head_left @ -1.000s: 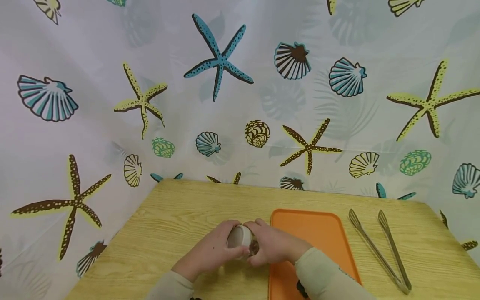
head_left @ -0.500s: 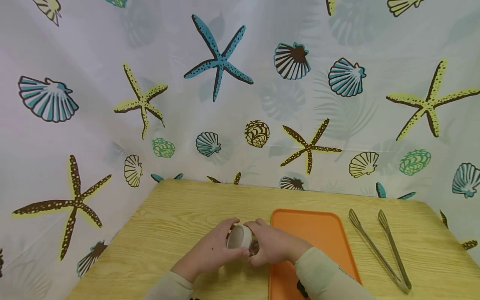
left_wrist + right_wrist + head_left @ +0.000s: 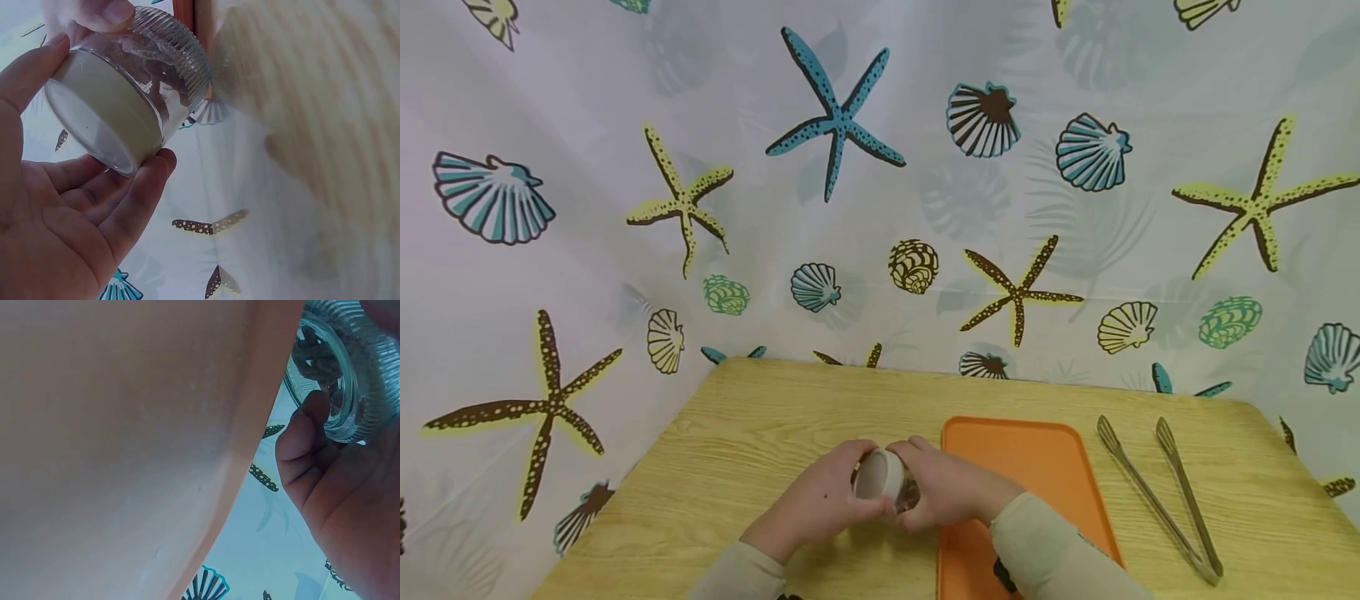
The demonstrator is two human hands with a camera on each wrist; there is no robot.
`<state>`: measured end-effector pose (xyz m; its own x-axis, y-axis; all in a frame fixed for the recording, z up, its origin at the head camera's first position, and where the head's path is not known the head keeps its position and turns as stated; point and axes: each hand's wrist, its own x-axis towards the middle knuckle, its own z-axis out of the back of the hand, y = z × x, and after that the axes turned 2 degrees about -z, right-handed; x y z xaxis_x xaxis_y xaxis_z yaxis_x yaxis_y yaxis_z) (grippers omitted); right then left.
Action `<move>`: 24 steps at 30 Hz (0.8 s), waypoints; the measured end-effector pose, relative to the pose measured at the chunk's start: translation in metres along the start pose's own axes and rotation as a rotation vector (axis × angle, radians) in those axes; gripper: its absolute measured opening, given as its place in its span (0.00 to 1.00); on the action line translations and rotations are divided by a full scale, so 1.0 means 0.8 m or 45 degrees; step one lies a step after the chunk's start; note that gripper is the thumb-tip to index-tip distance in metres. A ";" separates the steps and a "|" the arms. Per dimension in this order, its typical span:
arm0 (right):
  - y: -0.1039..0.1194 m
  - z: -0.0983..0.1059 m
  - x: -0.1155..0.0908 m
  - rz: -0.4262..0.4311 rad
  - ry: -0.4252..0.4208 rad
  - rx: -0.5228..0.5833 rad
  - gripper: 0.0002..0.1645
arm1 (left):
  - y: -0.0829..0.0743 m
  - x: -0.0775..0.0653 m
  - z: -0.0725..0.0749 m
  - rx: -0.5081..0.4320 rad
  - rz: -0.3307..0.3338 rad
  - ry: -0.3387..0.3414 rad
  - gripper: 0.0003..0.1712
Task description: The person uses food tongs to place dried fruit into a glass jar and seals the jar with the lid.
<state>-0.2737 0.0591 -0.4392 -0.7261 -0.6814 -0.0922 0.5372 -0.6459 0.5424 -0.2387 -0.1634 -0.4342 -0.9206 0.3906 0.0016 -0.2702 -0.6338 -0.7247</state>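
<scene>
A ribbed clear glass jar (image 3: 172,59) with dark brownish pieces inside is held tilted between both hands, its white lid (image 3: 112,103) toward the left hand. My left hand (image 3: 823,502) grips the lid, thumb on one side and fingertips on the other, as the left wrist view shows. Around the glass body curls my right hand (image 3: 947,486); in the right wrist view its fingers wrap near the jar's base (image 3: 340,381). The lid sits on the jar. What the pieces inside are cannot be made out.
An orange tray (image 3: 1018,450) lies under the right forearm, with a small black item (image 3: 1003,577) partly hidden by the sleeve. Metal tongs (image 3: 1180,508) rest spread on the wooden table (image 3: 760,417) to the right. A shell-print curtain (image 3: 880,208) encloses the table's back and sides.
The left hand and the lid shift very slightly against the jar. Otherwise the hands, tray and tongs stay where they were.
</scene>
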 end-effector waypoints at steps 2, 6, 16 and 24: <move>-0.001 0.001 0.000 0.018 0.001 -0.003 0.52 | 0.001 0.000 0.000 0.022 -0.008 0.002 0.52; -0.004 0.004 0.000 0.023 0.010 0.048 0.50 | 0.003 -0.001 0.000 0.065 -0.037 0.003 0.55; -0.006 0.017 0.003 0.061 -0.041 -0.062 0.48 | 0.002 0.005 -0.004 0.168 -0.058 -0.016 0.56; -0.009 0.018 0.005 -0.025 -0.076 -0.240 0.53 | -0.002 0.012 -0.007 0.263 -0.075 -0.045 0.55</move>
<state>-0.2869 0.0658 -0.4314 -0.7583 -0.6501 -0.0483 0.5897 -0.7157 0.3742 -0.2453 -0.1548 -0.4368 -0.9099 0.4094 0.0663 -0.3722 -0.7356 -0.5659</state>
